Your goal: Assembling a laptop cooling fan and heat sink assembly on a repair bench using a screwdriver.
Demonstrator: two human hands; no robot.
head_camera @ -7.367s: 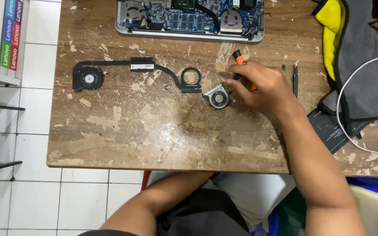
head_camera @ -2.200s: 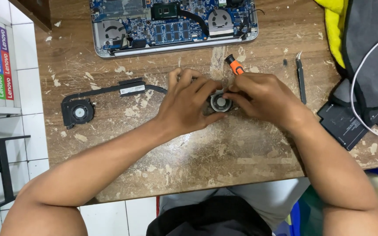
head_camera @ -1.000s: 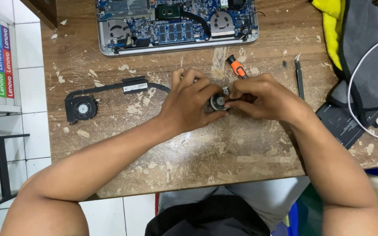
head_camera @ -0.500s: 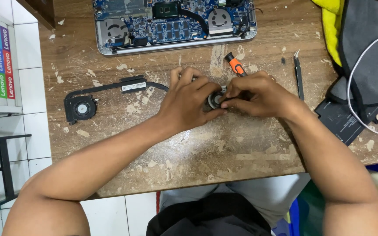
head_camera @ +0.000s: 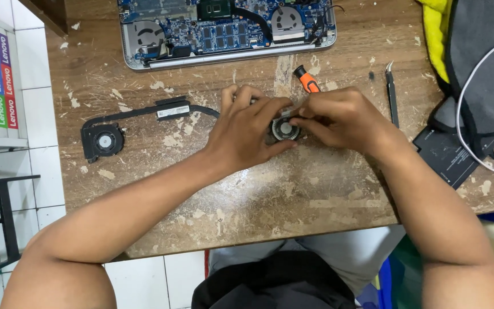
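While both my hands meet at the middle of the worn wooden counter (head_camera: 293,194), my left hand (head_camera: 247,129) curls its fingers closed around the small round fan (head_camera: 285,129), steadying it flat. My right hand (head_camera: 338,117) pinches closed on the fan's rim at three o'clock. An orange-handled screwdriver (head_camera: 306,78) lies at twelve o'clock, the opened laptop (head_camera: 224,28) beyond it.

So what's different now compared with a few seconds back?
The left hand, earlier off the table, has come up and taken hold of the small round fan beside the right hand, which was working on it alone. Both hands now pinch it. The fan with its heat pipe, the opened laptop, the orange-handled screwdriver and the tweezers stayed put.
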